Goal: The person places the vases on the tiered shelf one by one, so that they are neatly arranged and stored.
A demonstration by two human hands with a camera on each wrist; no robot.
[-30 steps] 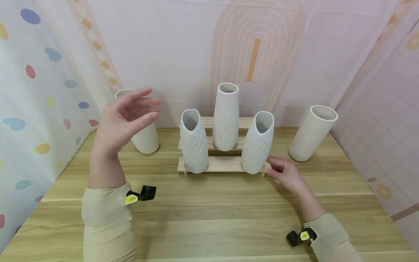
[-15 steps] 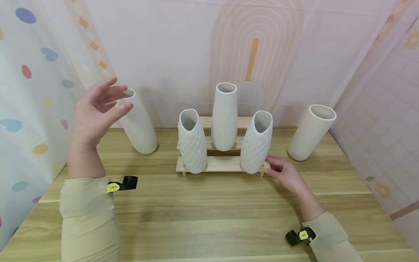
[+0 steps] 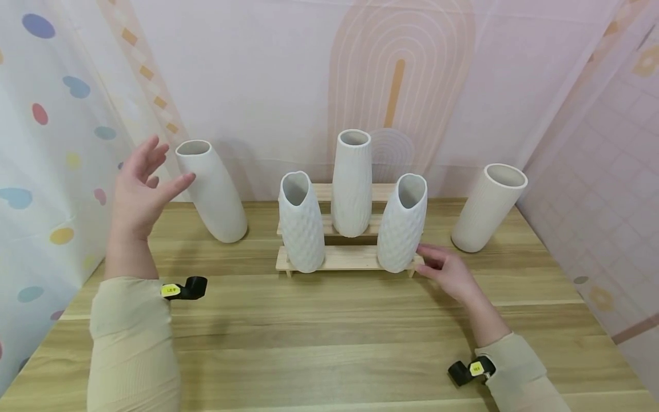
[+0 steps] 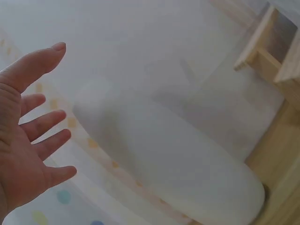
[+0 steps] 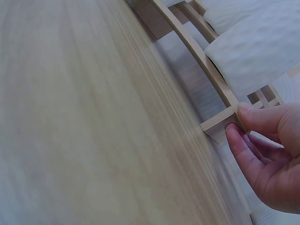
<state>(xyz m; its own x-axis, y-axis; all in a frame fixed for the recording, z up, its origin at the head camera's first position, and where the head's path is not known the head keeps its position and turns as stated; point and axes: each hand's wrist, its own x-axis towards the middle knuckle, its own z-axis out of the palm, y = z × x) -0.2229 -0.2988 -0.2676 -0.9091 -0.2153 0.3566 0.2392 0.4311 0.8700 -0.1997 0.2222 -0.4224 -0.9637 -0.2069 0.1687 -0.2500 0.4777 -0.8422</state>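
My left hand (image 3: 135,200) is raised with its fingers spread, beside a smooth white vase (image 3: 216,200) at the left. In the left wrist view a gap shows between the fingertips and this vase (image 4: 173,154). My right hand (image 3: 454,278) pinches the front right corner of a tiered wooden stand (image 3: 351,258) between thumb and fingers, seen closely at the stand's end (image 5: 220,123) in the right wrist view. On the lower tier stand two dimpled vases with notched rims, one left (image 3: 305,237) and one right (image 3: 400,237). A taller ribbed vase (image 3: 352,194) stands behind them.
A ribbed white cylindrical vase (image 3: 484,214) stands at the right, apart from the stand. Everything sits on a wood-grain table (image 3: 329,337). Patterned curtains hang behind (image 3: 268,86) and on both sides.
My left hand has moved left and slightly lower, so the left vase's rim shows fully now. My right hand keeps its hold on the stand; the vases stay put.
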